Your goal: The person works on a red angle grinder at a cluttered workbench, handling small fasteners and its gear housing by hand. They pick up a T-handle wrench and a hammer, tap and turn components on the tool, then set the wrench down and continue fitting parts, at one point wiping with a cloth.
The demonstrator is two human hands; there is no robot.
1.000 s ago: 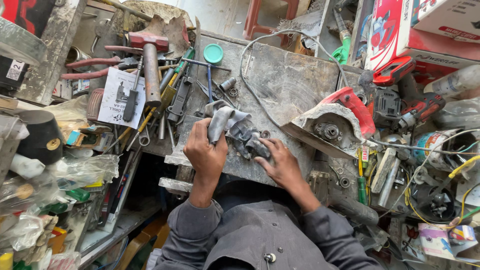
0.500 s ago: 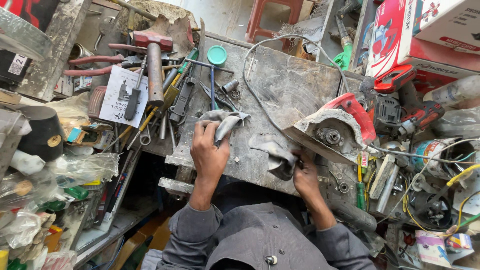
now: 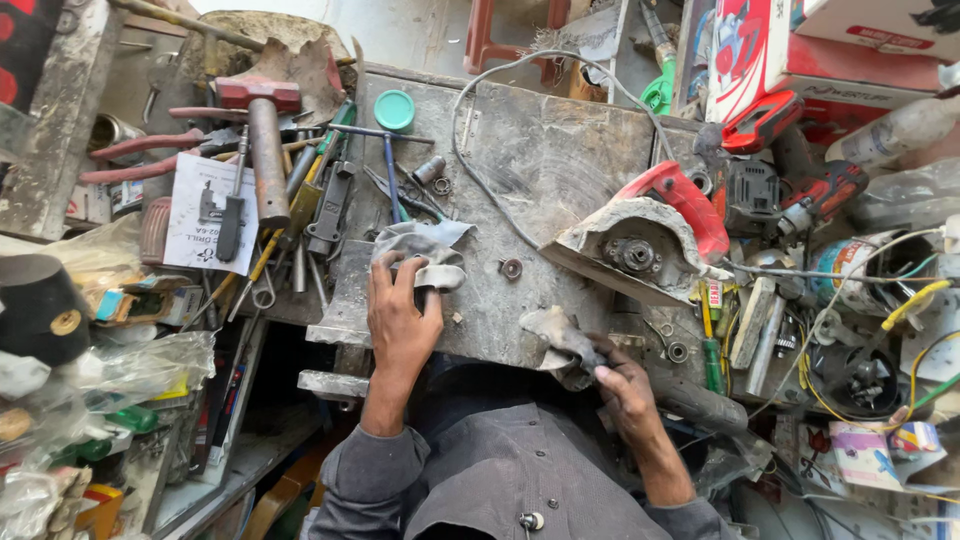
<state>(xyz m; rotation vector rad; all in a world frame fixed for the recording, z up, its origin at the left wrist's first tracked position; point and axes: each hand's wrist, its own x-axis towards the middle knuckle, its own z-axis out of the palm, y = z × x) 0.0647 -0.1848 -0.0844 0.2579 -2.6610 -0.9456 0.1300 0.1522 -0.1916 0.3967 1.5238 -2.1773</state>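
Observation:
My left hand point(image 3: 400, 312) lies on the worn grey bench top point(image 3: 560, 170), fingers spread over a crumpled grey rag point(image 3: 425, 245). My right hand point(image 3: 625, 385) is at the bench's near edge, closed on a dirty grey cloth-wrapped piece point(image 3: 562, 338) that sticks up from my fingers. A small metal ring point(image 3: 512, 268) lies on the bench between the two hands.
A red circular saw point(image 3: 650, 230) with its cable sits at the right of the bench. Hammer point(image 3: 265, 150), pliers, screwdrivers and a green lid point(image 3: 394, 110) crowd the left. A cordless drill point(image 3: 800, 180), boxes and wires fill the right side.
My right hand has pulled back from the bench middle to the near right edge with a grey piece. My left hand has settled flat on the rag.

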